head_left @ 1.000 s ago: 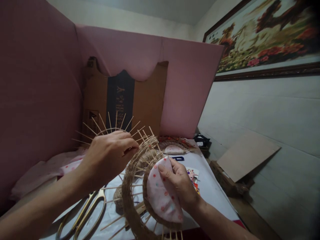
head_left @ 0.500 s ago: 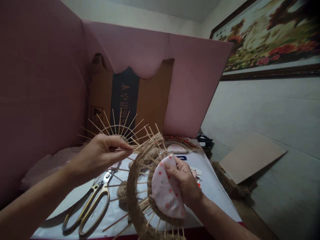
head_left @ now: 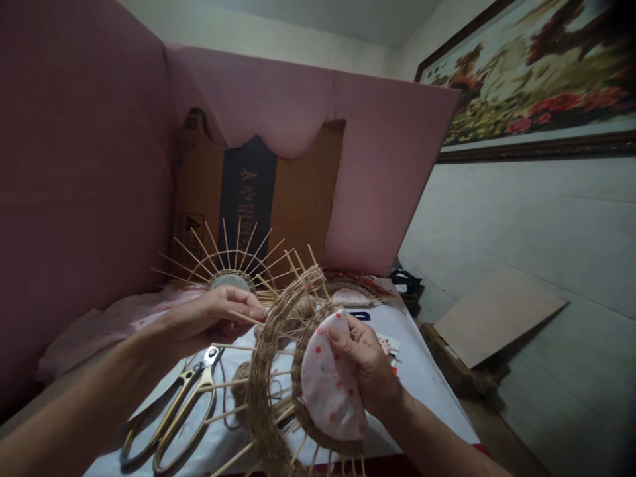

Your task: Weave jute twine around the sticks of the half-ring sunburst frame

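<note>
My right hand (head_left: 366, 361) grips a half-round frame of thin wooden sticks by its fabric centre (head_left: 330, 387), thumb on the pink cloth with red dots. A wide band of woven brown twine (head_left: 262, 371) curves across the sticks, and a narrower twine band edges the cloth. On the frame's left side, my left hand (head_left: 218, 315) has its fingers closed on one wooden stick (head_left: 243, 317) just outside the wide band. Below that hand lie scissors (head_left: 186, 397) with gold-coloured handles. Balls of twine (head_left: 242, 383) sit behind the frame, partly hidden by it.
A second stick frame (head_left: 231, 281) stands at the back, near a cardboard panel (head_left: 303, 205). Another dotted half-round piece (head_left: 350, 297) lies farther right. Pink cloth (head_left: 99, 338) is heaped at the left. A blue object (head_left: 361, 315) rests on the white table cover (head_left: 427, 397).
My left hand has moved slightly down, and a stick now shows in its fingers. The frame has shifted a little in my right hand, which keeps its hold on the cloth centre.
</note>
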`<state>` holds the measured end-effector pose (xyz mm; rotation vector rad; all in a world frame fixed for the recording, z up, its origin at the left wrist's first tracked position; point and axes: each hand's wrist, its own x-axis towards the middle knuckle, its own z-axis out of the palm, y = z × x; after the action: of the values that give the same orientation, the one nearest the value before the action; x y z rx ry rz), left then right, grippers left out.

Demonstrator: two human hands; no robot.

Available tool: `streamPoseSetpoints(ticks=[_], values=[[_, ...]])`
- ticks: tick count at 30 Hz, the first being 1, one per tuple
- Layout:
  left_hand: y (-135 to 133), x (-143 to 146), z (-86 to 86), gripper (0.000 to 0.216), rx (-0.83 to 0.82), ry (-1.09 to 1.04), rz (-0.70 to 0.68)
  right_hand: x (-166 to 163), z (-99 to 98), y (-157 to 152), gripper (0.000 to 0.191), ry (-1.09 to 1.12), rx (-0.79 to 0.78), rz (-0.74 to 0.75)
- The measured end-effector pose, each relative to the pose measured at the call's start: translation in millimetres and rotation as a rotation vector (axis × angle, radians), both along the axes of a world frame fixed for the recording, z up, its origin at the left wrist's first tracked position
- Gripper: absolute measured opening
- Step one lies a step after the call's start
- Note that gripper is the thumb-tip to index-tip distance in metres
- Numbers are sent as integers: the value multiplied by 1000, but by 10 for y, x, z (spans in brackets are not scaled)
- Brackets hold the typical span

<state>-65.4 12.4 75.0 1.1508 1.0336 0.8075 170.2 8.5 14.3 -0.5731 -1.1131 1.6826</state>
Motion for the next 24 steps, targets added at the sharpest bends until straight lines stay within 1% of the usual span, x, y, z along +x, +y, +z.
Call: streamPoseSetpoints(ticks=[5,11,16,20,22,24], values=[[37,61,-120,20,-24,11,47,-2,-17,7,22,4,1,10],[4,11,-160,17,46,78,108,7,-26,26,21,-40,18,-23],[-122,-76,-103,21,164,200,144,23,-35,36,20,-73,10,-66],[-195,-155,-22,23,194,285,197,27,-36,35,22,-89,0,-79],[-224,-175,21,21,268,341,211,25,-29,32,23,-95,-11,-92],[-262,-177,51,20,410,440,214,22,-17,28,23,-100,-22,-103]])
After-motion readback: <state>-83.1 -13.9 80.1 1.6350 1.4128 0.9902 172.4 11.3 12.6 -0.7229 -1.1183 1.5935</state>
